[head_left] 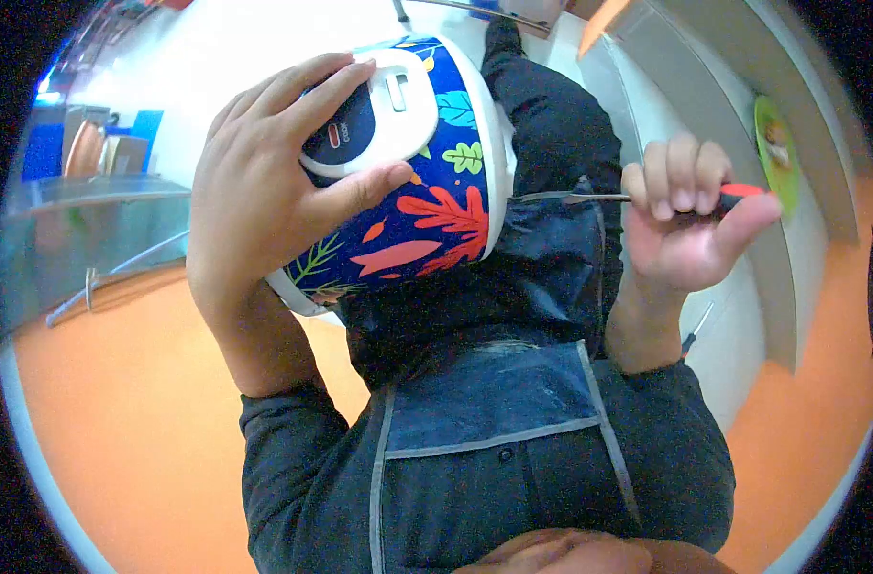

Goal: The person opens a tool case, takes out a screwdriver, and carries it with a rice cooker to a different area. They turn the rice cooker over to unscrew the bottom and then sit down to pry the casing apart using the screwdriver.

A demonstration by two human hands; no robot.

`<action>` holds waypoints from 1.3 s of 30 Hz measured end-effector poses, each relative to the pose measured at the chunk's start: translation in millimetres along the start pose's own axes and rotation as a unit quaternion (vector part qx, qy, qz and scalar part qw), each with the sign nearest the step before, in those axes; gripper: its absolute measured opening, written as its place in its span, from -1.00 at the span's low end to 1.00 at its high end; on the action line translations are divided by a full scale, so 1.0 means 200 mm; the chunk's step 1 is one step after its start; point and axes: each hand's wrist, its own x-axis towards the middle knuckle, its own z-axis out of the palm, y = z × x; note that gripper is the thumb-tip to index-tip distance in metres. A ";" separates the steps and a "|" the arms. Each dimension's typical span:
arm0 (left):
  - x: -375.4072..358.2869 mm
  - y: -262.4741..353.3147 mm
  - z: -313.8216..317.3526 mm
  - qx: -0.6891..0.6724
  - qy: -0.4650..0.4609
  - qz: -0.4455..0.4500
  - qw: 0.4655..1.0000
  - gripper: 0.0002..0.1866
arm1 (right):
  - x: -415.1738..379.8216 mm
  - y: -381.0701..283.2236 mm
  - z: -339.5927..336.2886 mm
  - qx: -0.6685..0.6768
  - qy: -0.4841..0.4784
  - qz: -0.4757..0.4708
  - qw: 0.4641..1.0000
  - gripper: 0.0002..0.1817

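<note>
A rice cooker (436,215) with a blue leaf-patterned body lies on its side across my lap. My left hand (274,163) holds it, fingers spread over the white and dark control panel (412,105) and thumb on the patterned wall. In my right hand (680,215) is a screwdriver (604,197) with a red and black handle, fingers wrapped round it and thumb stretched along its end. The shaft points left, its tip end at the white base rim (498,172) of the cooker.
A second screwdriver (699,325) lies on the pale surface beyond my right elbow. To the right, a green tray (774,153) with small items sits by grey panels (733,124). A glass-like table (101,230) stands at left above the orange floor (121,402).
</note>
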 end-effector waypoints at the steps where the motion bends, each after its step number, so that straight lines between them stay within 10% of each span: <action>1: 0.03 -0.02 0.01 0.008 0.000 -0.001 1.000 -0.20 | 0.06 0.03 0.04 0.050 0.006 -0.001 0.999 -0.36; 10: 0.00 0.06 0.00 0.006 0.015 -0.030 0.999 -0.22 | 0.15 0.11 0.19 0.089 0.059 -0.035 0.994 -0.42; 22: 0.03 -0.02 -0.07 0.009 0.015 -0.034 0.999 -0.23 | 0.16 0.16 0.33 0.013 -0.134 -0.061 0.989 -0.49; 32: 0.03 -0.02 0.04 0.063 0.035 -0.043 0.996 -0.24 | 0.12 0.30 0.35 -0.110 -0.031 -0.118 0.986 -0.46; 39: 0.02 -0.05 0.03 0.066 0.037 -0.038 0.996 -0.22 | 0.24 0.22 0.28 0.036 0.057 -0.026 0.997 -0.53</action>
